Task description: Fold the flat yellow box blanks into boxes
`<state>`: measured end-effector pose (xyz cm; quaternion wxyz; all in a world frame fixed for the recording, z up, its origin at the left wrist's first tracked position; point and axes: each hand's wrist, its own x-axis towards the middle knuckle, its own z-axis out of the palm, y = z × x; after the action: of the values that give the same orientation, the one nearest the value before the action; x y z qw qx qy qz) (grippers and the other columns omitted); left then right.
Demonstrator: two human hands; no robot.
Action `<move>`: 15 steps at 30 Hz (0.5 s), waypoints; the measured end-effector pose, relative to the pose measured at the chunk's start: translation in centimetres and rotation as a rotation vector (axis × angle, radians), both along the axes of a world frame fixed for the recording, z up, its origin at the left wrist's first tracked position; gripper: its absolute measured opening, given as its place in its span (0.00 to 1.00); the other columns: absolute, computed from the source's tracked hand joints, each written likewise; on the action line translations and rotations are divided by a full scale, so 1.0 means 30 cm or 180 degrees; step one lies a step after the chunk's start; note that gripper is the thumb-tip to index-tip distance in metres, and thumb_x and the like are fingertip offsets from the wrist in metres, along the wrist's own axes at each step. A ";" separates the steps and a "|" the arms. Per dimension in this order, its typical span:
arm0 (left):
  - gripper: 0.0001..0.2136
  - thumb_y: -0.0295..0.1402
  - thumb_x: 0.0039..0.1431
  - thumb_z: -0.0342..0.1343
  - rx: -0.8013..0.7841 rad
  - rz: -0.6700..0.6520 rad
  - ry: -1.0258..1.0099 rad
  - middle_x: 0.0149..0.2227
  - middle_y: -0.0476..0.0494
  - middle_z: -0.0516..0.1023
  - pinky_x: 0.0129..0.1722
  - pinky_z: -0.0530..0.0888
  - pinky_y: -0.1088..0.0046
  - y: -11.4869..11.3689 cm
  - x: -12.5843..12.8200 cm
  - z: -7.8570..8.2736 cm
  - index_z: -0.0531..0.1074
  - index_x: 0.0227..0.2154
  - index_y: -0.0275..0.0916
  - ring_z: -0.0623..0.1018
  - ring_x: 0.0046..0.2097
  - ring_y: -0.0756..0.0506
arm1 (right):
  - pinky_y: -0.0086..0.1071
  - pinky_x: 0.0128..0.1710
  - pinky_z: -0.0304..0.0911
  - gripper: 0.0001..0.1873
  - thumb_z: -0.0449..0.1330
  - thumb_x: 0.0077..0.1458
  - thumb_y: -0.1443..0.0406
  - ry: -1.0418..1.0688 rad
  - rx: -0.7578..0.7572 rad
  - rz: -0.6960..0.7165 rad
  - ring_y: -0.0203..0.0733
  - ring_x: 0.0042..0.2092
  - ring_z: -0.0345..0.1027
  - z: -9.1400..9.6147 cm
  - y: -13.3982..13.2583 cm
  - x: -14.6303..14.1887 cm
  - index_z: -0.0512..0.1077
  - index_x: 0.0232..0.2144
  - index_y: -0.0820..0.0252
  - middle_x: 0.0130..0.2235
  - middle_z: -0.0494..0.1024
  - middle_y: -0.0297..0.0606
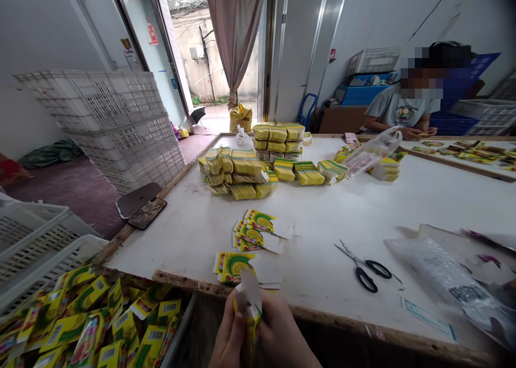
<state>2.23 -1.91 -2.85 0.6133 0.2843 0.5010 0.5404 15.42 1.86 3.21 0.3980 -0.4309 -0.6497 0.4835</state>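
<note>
Low at the table's front edge, my left hand [229,333] and my right hand [282,330] close around one small yellow-and-green carton [252,327]. Its white end flaps stand up toward the table. Just beyond it lie flat cartons [231,266], printed yellow with a green swirl, their white flaps pointing right. A second fanned group of flat cartons [256,231] rests a little farther back. Part of the held carton is hidden by my fingers.
Bundled carton stacks [245,169] stand at the table's far side. Scissors [365,268] and clear plastic packaging [447,276] lie right. A phone [147,212] rests on the left edge. Below left, a crate holds folded cartons [88,325]. Another person [403,110] sits across.
</note>
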 end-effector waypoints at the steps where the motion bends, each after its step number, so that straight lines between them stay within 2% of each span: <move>1: 0.35 0.59 0.51 0.59 -0.0074 0.0136 0.0065 0.63 0.42 0.66 0.69 0.48 0.56 0.004 -0.002 0.009 0.69 0.58 0.43 0.57 0.67 0.37 | 0.31 0.36 0.58 0.08 0.53 0.56 0.66 0.0283 -0.0120 0.0099 0.43 0.34 0.64 -0.003 0.001 0.009 0.68 0.26 0.60 0.28 0.70 0.35; 5: 0.33 0.62 0.46 0.60 -0.0394 0.0542 0.0335 0.58 0.44 0.72 0.68 0.51 0.56 0.019 -0.017 0.049 0.76 0.48 0.44 0.61 0.66 0.36 | 0.32 0.38 0.61 0.15 0.51 0.64 0.55 0.0931 -0.0410 0.0078 0.43 0.36 0.65 -0.022 0.002 0.047 0.70 0.41 0.59 0.33 0.72 0.36; 7: 0.31 0.60 0.42 0.64 -0.0525 0.0619 0.0309 0.55 0.43 0.75 0.67 0.55 0.54 0.025 -0.023 0.059 0.79 0.44 0.43 0.63 0.64 0.34 | 0.32 0.38 0.62 0.15 0.53 0.64 0.53 0.1000 -0.0352 0.0052 0.42 0.36 0.65 -0.027 -0.002 0.054 0.68 0.42 0.58 0.35 0.72 0.37; 11: 0.27 0.52 0.43 0.69 -0.0432 0.0287 -0.0423 0.47 0.42 0.80 0.62 0.65 0.56 0.033 -0.025 0.076 0.79 0.44 0.41 0.71 0.59 0.33 | 0.32 0.39 0.63 0.10 0.56 0.64 0.57 0.1096 -0.0282 -0.0019 0.41 0.37 0.66 -0.022 -0.009 0.042 0.67 0.39 0.58 0.36 0.73 0.37; 15: 0.24 0.45 0.44 0.71 -0.0432 0.0184 -0.0763 0.42 0.42 0.82 0.50 0.75 0.69 0.039 -0.028 0.116 0.79 0.43 0.40 0.77 0.51 0.38 | 0.31 0.41 0.66 0.09 0.58 0.64 0.59 0.1284 -0.0267 -0.0151 0.40 0.38 0.68 -0.045 -0.012 0.025 0.65 0.42 0.57 0.37 0.72 0.36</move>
<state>1.39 -0.74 0.65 0.6708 0.1610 0.4676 0.5527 16.16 1.50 1.86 0.5130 -0.3568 -0.5258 0.5771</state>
